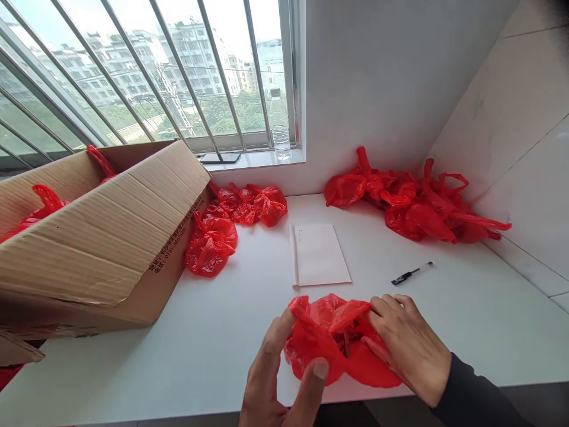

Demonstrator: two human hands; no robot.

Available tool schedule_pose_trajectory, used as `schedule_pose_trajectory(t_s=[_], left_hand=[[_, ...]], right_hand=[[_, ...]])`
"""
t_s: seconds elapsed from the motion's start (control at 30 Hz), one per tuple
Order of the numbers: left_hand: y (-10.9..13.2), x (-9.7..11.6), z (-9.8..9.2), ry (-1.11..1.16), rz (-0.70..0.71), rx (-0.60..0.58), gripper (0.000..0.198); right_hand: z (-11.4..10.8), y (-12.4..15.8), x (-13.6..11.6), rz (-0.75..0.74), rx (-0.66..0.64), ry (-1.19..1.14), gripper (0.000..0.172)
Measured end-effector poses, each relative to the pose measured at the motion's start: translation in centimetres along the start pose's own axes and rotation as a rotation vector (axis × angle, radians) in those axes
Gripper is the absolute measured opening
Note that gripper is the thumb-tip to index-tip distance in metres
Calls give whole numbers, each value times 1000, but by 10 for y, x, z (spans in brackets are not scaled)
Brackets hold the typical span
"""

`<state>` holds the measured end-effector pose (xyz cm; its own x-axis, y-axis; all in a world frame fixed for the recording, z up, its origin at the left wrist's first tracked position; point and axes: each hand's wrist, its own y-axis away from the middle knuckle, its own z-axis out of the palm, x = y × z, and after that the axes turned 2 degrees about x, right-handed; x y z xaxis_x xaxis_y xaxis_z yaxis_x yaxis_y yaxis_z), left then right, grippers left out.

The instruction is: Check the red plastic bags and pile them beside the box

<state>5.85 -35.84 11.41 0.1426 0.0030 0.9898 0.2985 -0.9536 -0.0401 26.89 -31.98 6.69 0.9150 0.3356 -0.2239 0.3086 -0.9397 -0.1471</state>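
Observation:
A red plastic bag [320, 350] lies at the table's front edge, its mouth partly spread, with something dark showing inside that I cannot make out. My right hand [411, 344] grips the bag's right rim, fingers closed over the film and thumb inside the mouth. At the bag's left side is my left hand [280, 373], thumb and forefinger wide apart; the forefinger touches the bag's upper left corner and the thumb is in front of it. Just beyond the bag lies a white booklet [320, 255]. A black pen [411, 273] rests to the right.
An open cardboard box [89, 237] with red bags inside stands at left. Several knotted red bags [213, 243] sit beside it. More red bags [413, 198] are heaped by the back right wall. A water bottle [280, 124] and a phone [221, 158] are on the windowsill.

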Motion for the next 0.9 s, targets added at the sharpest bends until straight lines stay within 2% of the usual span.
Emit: schedule_pose_trajectory(t_s=[0.07, 0.13, 0.2, 0.27, 0.4, 0.47, 0.53, 0.63, 0.7, 0.8, 0.9], left_hand=[[0, -4, 3, -19, 91, -55, 58], [-1, -5, 7, -45, 124, -18, 64], [-3, -5, 10, -65, 145, 66, 70], [-4, -7, 15, -67, 215, 101, 75], [-5, -14, 25, -31, 325, 50, 68], [-5, -15, 28, 42, 327, 48, 62], [-7, -12, 27, 122, 311, 105, 57], [-12, 0, 20, 208, 204, 189, 55], [-14, 9, 16, 242, 119, 173, 59], [-15, 17, 13, 288, 78, 105, 67], [-13, 19, 14, 365, 66, 66, 66]], right_hand=[[4, 0, 1, -3, -41, -1, 28], [6, 1, 2, -12, -40, -9, 34], [5, 1, 3, -21, -3, -11, 30], [5, 0, 2, -20, 28, 5, 25], [9, -4, -2, 16, -23, 11, 29], [8, -5, -4, 22, -35, -20, 32], [1, -3, -5, 10, -10, -78, 28], [-19, 1, -8, -24, 60, -225, 19], [-33, 4, -11, -21, 132, -315, 16], [-50, 8, -18, 90, 241, -430, 14], [-58, 12, -24, 231, 233, -570, 15]])
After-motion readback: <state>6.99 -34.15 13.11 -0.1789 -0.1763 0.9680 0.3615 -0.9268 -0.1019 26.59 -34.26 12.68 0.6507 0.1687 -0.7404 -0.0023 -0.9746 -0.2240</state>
